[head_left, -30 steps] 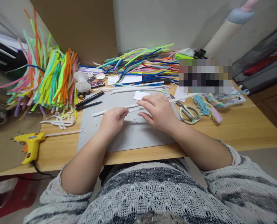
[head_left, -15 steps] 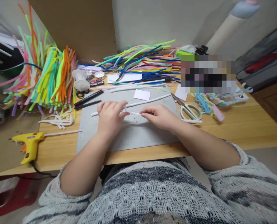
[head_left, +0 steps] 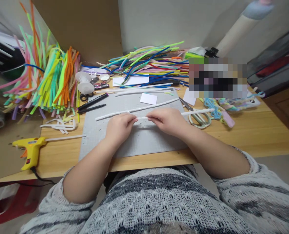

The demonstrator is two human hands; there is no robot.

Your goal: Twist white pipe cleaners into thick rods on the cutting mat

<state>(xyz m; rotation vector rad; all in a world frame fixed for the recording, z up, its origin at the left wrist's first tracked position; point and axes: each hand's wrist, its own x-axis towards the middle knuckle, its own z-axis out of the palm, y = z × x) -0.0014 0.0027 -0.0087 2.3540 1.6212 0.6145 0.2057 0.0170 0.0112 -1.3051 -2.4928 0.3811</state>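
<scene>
Between my two hands runs a white pipe cleaner point(head_left: 143, 118), pinched at both sides of a short gap above the grey board point(head_left: 149, 143). My left hand point(head_left: 121, 127) is closed on its left part, thumb and finger together. On the other side my right hand point(head_left: 166, 120) pinches it too, and a long white end sticks out past that hand over the scissors point(head_left: 200, 119). A second white pipe cleaner point(head_left: 159, 103) lies slanted on the board just beyond my fingers. Small bits lie on the board under the gap.
At left lie a yellow glue gun point(head_left: 31, 150), white offcuts point(head_left: 59, 125) and black pens point(head_left: 93, 105). Bundles of coloured pipe cleaners point(head_left: 54, 78) stand behind, with a loose pile point(head_left: 146, 63) at the back. A white card point(head_left: 148, 98) rests on the board; braided pieces point(head_left: 212, 109) lie right.
My left hand has lowered and its fingers have curled closer around the pipe cleaner. The long end beyond my right hand has risen from beside the scissors to across them.
</scene>
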